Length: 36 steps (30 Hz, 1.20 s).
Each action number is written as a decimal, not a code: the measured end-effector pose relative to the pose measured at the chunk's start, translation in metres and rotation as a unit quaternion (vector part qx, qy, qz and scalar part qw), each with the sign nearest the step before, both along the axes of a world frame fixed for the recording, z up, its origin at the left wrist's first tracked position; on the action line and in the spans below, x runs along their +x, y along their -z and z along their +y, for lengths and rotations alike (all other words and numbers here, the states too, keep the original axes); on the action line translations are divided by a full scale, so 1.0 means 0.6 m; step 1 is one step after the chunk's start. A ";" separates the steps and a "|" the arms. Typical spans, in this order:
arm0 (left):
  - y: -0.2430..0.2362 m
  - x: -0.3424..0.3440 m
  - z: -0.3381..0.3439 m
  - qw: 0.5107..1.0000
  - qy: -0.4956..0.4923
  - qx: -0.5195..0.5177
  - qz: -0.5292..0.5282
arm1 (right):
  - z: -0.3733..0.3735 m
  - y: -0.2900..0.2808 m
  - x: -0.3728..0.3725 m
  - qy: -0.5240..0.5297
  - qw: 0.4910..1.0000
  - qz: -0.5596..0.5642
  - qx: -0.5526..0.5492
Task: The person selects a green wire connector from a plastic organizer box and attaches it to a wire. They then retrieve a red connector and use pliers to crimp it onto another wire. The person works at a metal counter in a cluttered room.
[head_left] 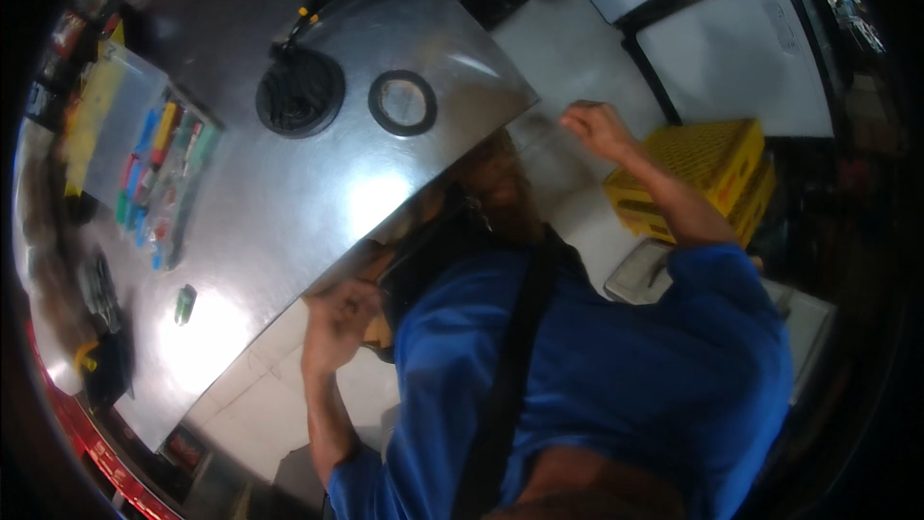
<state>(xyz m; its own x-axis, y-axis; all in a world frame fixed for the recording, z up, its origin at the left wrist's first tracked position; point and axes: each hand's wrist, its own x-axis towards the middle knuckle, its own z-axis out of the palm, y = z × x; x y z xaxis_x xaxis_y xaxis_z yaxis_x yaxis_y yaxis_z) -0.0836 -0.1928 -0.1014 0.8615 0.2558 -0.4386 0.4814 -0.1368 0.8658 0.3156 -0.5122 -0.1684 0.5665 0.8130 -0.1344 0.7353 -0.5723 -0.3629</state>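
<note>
My left hand (344, 321) is at the near edge of the metal table (318, 202), beside a dark item against my body. Its fingers are smeared and partly hidden, so what they hold cannot be made out. Out past the table's right corner, my right hand (599, 130) is raised with its fingers curled in, and nothing shows in it. On the table lie a black round object (300, 91) with a cable and yellow-tipped ends and, to its right, a dark ring (402, 103) with a pale centre.
A clear organizer (197, 149) of colourful small items and a small green object (185, 304) lie on the table's left. Yellow crates (693, 169) are stacked on the floor at the right, below a white appliance (741, 58). Wrapped goods line the far left.
</note>
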 end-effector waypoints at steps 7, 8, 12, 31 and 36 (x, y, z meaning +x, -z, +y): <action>0.013 0.031 -0.044 0.992 0.075 0.088 -0.055 | 0.162 -0.083 -0.213 -0.124 0.960 0.241 0.072; 0.010 0.051 -0.049 0.987 0.123 0.081 -0.057 | 0.177 -0.099 -0.272 -0.092 0.915 0.378 0.105; 0.028 0.076 -0.015 0.982 0.142 0.089 -0.082 | 0.189 -0.084 -0.263 -0.124 0.935 0.329 0.050; 0.022 0.048 -0.012 0.981 0.103 0.078 -0.146 | 0.200 -0.069 -0.234 -0.167 0.928 0.329 0.052; 0.043 -0.022 0.020 0.986 0.047 0.079 -0.139 | 0.061 -0.005 -0.050 -0.076 0.995 0.053 0.026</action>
